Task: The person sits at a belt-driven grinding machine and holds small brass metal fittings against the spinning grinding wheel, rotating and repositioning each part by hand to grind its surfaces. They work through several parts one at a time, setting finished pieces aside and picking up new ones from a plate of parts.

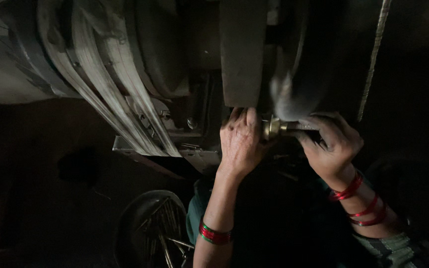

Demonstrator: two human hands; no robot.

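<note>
While I hold the brass fitting [280, 128] between both hands, its long axis runs left-right under the spinning wheel [294, 94], my left hand [242, 141] closed on its left end, my right hand [331, 144] pinching the threaded right end.

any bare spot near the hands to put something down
Crowded at the left hand and right hand, both gripping a brass threaded fitting against the blurred wheel. The round metal bowl of rods is full. The dark patch left of that bowl looks bare, though dim.
</note>
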